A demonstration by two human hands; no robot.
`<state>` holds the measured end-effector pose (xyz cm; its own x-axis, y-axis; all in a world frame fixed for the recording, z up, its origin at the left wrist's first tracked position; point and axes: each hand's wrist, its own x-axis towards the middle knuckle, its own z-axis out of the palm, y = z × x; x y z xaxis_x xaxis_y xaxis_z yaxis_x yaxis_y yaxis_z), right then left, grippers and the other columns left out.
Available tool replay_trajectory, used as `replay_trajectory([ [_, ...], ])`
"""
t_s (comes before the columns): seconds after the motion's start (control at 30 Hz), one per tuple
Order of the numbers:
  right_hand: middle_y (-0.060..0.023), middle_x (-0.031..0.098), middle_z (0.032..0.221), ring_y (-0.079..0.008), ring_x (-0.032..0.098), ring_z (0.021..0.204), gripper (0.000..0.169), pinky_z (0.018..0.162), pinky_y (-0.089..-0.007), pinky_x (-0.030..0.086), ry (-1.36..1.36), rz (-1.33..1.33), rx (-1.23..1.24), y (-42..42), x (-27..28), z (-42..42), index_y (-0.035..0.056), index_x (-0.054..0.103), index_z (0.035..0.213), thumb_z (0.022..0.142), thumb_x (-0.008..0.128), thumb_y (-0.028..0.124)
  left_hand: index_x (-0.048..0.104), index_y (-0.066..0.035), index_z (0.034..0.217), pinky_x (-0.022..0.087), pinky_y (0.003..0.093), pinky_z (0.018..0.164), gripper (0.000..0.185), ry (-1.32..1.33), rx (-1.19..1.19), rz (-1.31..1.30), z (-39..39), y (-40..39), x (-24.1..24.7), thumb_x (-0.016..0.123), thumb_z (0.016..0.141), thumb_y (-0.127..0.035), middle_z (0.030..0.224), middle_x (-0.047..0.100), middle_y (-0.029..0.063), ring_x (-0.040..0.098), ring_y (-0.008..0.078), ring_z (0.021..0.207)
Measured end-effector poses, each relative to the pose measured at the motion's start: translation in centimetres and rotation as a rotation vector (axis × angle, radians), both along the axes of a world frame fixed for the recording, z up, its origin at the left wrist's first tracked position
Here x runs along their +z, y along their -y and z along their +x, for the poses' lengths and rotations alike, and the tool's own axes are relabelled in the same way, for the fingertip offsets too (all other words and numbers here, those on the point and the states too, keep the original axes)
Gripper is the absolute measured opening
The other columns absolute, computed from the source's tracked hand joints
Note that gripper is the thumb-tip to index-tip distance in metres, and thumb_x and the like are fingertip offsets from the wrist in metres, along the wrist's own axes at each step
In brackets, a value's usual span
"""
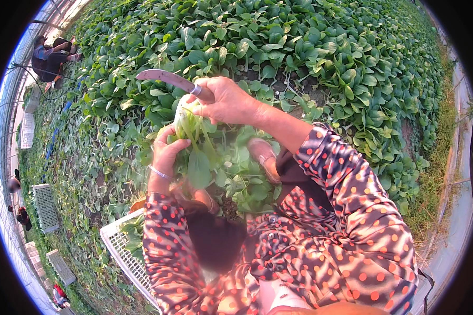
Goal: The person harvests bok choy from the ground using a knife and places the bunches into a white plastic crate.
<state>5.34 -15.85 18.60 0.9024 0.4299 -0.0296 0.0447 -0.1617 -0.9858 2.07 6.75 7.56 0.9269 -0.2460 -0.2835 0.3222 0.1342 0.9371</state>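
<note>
My right hand (228, 103) is closed around the wooden handle of a knife (169, 78), whose curved blade points to the left. Its fingertips also touch a head of leafy greens (185, 118), which looks like bok choy, held with its pale base up and its leaves hanging down. From below and to the left, my left hand (168, 147) grips that same plant by its stalks. Loose green leaves lie between my feet, beneath both hands.
A white plastic crate (122, 244) holding greens stands by my left arm. Dense leafy plants (319, 47) grow ahead and to the right. More crates (46, 206) stand at the far left, where a person (51, 59) crouches and others are partly visible. A blue hose (53, 138) crosses the left ground.
</note>
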Motion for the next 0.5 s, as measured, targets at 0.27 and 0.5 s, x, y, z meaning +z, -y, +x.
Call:
replay_trajectory([
  [0.27,0.0028,0.045,0.062,-0.0073,0.042,0.059,0.017,0.055,-0.0264,0.039,0.294,-0.184,-0.178,-0.3,-1.6,0.4,0.0042,0.05,0.073,0.074,0.067,0.008,0.06,0.0,0.109,0.053,0.0334,0.081,0.038,-0.065,-0.016,-0.021,-0.8,0.9,2.5,0.061,0.073,0.008,0.102,0.065,0.0088,0.064,0.0182,0.09],
  [0.5,0.0048,0.052,0.076,-0.0061,0.048,0.066,0.035,0.057,-0.0232,0.042,-0.056,0.024,-0.239,0.3,-1.2,1.7,0.0003,0.062,0.097,0.074,0.079,0.02,0.051,0.003,0.123,0.054,0.0402,0.085,0.043,-0.245,0.012,-0.599,-1.9,-1.3,4.1,0.053,0.081,-0.006,0.106,0.064,0.0168,0.065,0.028,0.092],
])
